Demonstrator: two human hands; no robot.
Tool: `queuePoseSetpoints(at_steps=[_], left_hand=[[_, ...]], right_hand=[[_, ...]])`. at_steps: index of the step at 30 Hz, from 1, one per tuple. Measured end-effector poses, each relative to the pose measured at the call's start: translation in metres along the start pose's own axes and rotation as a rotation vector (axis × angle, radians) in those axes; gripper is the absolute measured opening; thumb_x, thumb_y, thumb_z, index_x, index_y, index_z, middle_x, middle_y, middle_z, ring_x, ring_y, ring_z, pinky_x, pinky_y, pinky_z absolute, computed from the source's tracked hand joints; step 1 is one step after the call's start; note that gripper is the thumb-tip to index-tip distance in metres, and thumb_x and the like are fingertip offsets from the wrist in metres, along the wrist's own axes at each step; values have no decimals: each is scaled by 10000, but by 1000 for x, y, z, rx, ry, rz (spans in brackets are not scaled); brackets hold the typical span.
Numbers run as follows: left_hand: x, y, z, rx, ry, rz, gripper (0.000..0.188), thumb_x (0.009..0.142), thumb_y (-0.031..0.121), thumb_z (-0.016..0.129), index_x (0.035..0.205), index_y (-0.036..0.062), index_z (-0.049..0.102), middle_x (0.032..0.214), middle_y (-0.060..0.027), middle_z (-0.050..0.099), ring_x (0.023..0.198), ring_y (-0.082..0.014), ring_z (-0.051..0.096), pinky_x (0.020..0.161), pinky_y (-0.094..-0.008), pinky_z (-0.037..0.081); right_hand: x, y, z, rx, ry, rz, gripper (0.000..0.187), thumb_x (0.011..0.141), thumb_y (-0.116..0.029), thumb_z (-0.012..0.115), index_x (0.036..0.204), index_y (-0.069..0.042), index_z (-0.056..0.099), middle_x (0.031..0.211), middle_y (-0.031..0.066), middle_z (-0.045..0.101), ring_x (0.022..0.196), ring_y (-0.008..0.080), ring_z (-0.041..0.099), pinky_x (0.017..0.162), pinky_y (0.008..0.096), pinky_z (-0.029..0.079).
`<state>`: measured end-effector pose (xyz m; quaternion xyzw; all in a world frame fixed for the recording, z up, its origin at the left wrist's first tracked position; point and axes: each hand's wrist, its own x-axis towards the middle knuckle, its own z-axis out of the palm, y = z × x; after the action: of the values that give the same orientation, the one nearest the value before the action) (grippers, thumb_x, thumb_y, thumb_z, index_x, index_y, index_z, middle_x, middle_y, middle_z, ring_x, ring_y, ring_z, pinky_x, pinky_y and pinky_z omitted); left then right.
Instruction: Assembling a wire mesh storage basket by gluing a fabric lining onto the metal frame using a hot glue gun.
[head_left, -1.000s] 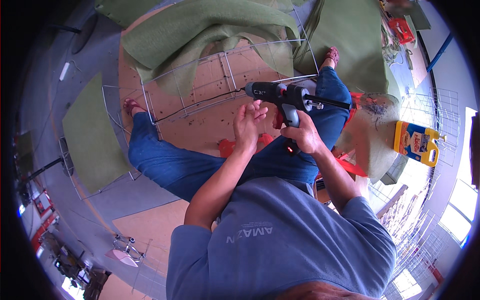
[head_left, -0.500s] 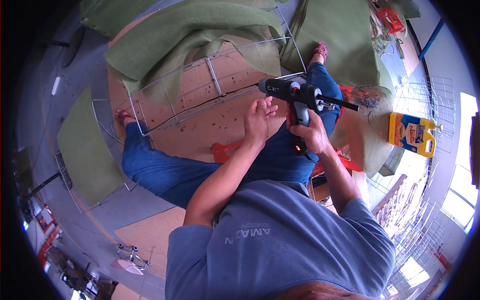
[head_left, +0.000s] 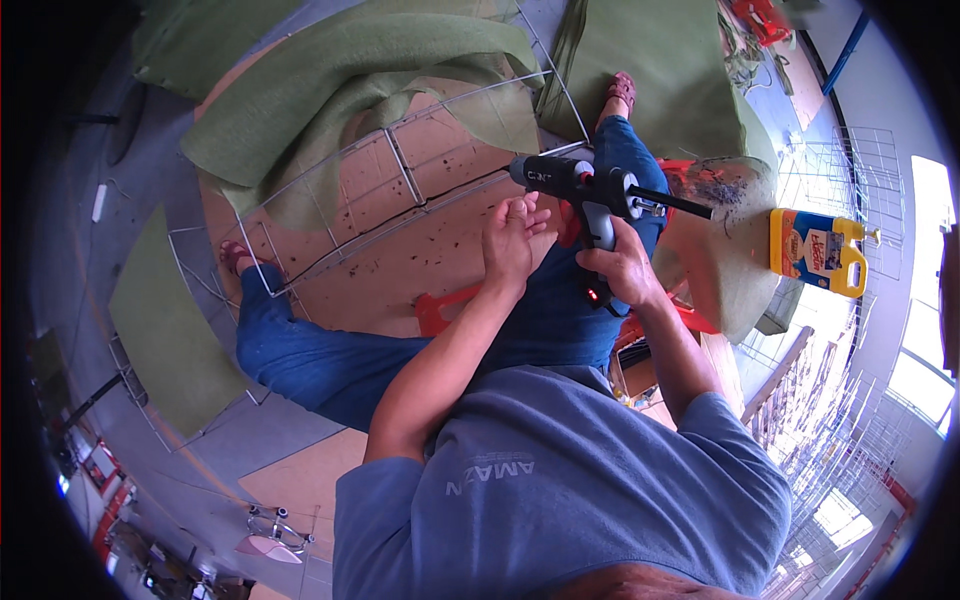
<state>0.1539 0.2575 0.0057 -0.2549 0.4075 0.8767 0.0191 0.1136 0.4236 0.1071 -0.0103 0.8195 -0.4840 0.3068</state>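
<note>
My right hand is wrapped round the grey handle of a black and grey glue gun. The gun's nozzle points to the left, and a black glue stick sticks out of its back end. A small red light glows at the foot of the handle. To the left of the gun, just below its nozzle, my left hand is raised with its fingers loosely bent and somewhat apart; nothing shows in it. Beyond both hands, a metal wire frame lies across a brown board, with green felt-like sheets over and behind it.
A brown board with dark specks lies between my legs. Green sheet is stacked at the far right. A yellow and blue jug stands at the right, near wire grids. Another green panel lies at the left.
The surroundings have shifted slightly left in the view as my head turned. Both hands and the glue gun keep nearly the same pose.
</note>
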Motion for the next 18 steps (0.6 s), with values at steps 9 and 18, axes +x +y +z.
queuePoseSetpoints(at_steps=[9,18], left_hand=[[12,-4,29,-46,-22,-127,241,1132,264,462,1060,70,586,1336,-115,640,1123,-221,668,1002,-376,500],[39,-29,47,81,4,-47,307,1136,200,431,1028,6,643,1214,-134,715,1070,-159,656,975,-310,501]], right_hand=[[-1,-2,-14,124,10,-73,414,753,-105,677,1149,12,646,993,66,668,932,181,629,888,330,496],[-5,-14,-24,121,100,-30,526,758,-59,647,1276,32,613,1061,74,676,1001,184,652,955,339,508]])
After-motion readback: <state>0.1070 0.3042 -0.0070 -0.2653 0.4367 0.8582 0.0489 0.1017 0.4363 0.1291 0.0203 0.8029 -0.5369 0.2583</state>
